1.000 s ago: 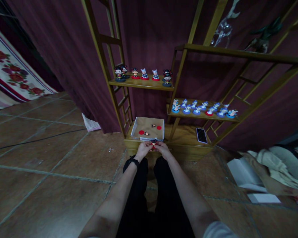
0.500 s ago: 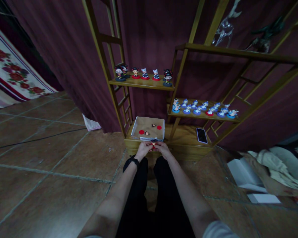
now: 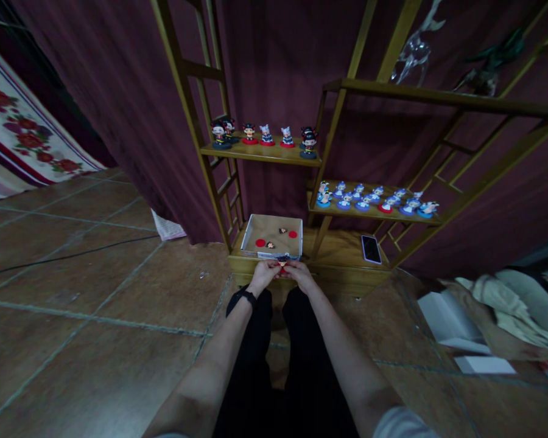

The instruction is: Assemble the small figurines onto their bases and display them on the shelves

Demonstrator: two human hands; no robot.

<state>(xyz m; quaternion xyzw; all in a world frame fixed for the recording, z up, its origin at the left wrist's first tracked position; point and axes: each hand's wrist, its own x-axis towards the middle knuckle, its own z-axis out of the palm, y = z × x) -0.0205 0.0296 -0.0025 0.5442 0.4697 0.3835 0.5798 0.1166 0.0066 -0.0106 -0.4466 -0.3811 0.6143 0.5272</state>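
Note:
My left hand (image 3: 263, 273) and my right hand (image 3: 300, 274) meet just in front of a shallow cardboard box (image 3: 273, 250) on the bottom board of a wooden shelf. Both hands pinch a small figurine (image 3: 282, 263) with a red base between their fingertips. Inside the box lie two red round bases (image 3: 260, 243) and two small figurine heads (image 3: 282, 230). Finished figurines (image 3: 265, 135) stand in a row on the left shelf, and several blue ones (image 3: 374, 198) stand on the lower right shelf.
A black phone (image 3: 371, 249) lies on the bottom board right of the box. The wooden shelf frame (image 3: 210, 176) stands against a dark red curtain. Papers and cloth (image 3: 488, 316) lie on the tiled floor at the right. A black cable (image 3: 73, 255) crosses the floor at left.
Both hands stay together at the box's front edge; the small figurine between the fingertips has shifted slightly upward.

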